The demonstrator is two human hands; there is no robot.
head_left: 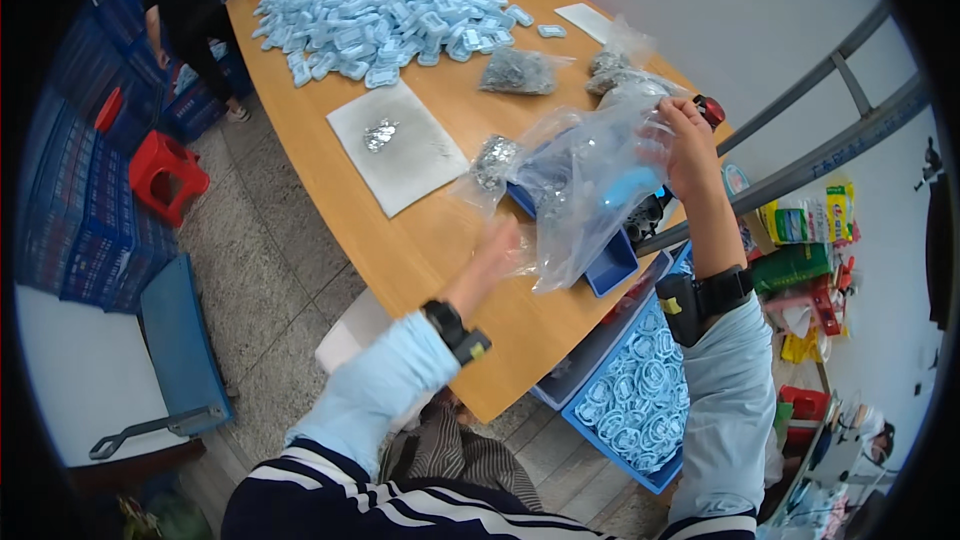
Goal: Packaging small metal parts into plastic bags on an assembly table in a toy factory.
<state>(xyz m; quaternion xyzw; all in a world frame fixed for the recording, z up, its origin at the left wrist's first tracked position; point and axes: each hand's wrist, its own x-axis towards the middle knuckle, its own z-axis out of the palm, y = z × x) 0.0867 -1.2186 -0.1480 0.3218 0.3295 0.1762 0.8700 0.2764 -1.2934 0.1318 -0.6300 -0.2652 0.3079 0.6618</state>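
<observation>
My right hand is raised over the table's right side, its fingers closed on the upper edge of a large clear plastic bag. The bag hangs loosely over a blue plastic bin, hiding most of it. Something light blue shows through the film. My left hand is at the bag's lower left, smeared by motion, so its fingers cannot be made out. Just beyond it lies a small clear bag of shiny metal pieces. A white pad farther left bears a little heap of silvery pieces.
Light blue plastic parts form a large pile at the table's far end. More bags of metal pieces lie beyond the bin. A blue crate of blue parts stands below right. A metal rail runs along the right. Another person bends at far left.
</observation>
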